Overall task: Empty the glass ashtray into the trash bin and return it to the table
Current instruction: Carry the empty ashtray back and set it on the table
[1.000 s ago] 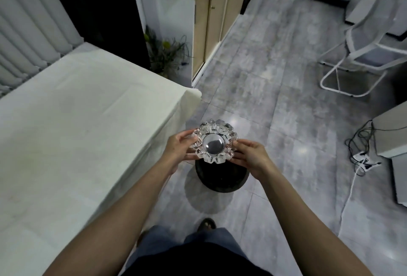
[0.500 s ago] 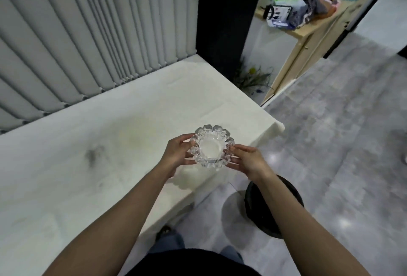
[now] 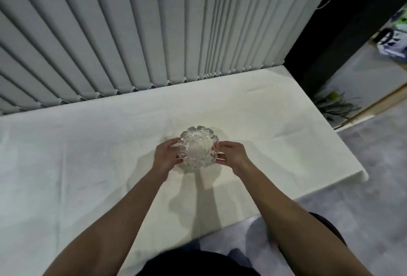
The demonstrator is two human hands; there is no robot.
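The scalloped clear glass ashtray (image 3: 198, 146) is upright over the white-clothed table (image 3: 88, 165), near its middle. My left hand (image 3: 166, 154) grips its left rim and my right hand (image 3: 231, 154) grips its right rim. The bowl looks empty. Whether it touches the cloth I cannot tell; a shadow lies just below it. The dark trash bin (image 3: 330, 227) stands on the floor by the table's near right side, mostly hidden behind my right forearm.
Grey vertical blinds (image 3: 154, 33) hang along the table's far edge. The table's right edge drops to a grey tiled floor (image 3: 374, 187). A dark panel, a plant (image 3: 332, 103) and a wooden cabinet edge are at the far right.
My view swung left from the floor and bin to the table. Both hands carried the ashtray from above the bin to over the middle of the table.
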